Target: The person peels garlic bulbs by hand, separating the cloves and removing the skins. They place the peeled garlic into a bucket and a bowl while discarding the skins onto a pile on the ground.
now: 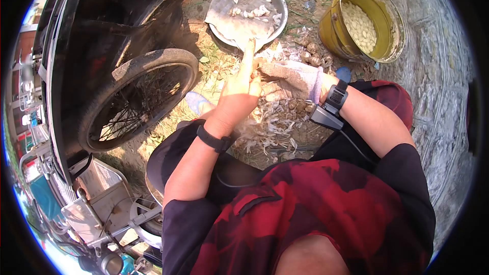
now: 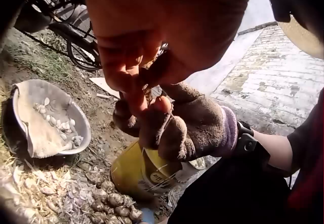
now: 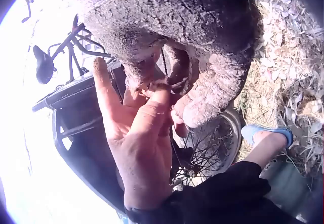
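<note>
Both hands meet in front of the body. The bare left hand (image 1: 239,94) has its index finger stretched out, while its thumb and other fingers pinch a small piece of garlic (image 3: 150,89), mostly hidden by the fingers. On the right hand (image 1: 293,79) is a dirty knitted glove; its thumb and fingers curl in and pinch at the same piece from the other side. Bare fingertips poke out of the glove in the left wrist view. Papery garlic skins (image 1: 270,127) lie on the ground below the hands.
Ahead stands a metal basin (image 1: 281,25) with a cloth (image 1: 224,18) and loose garlic cloves (image 1: 257,12). A yellow bucket (image 1: 332,33) of pale cloves stands at the right, beside brown garlic bulbs (image 1: 313,57). At the left is a cart with a spoked wheel (image 1: 188,66).
</note>
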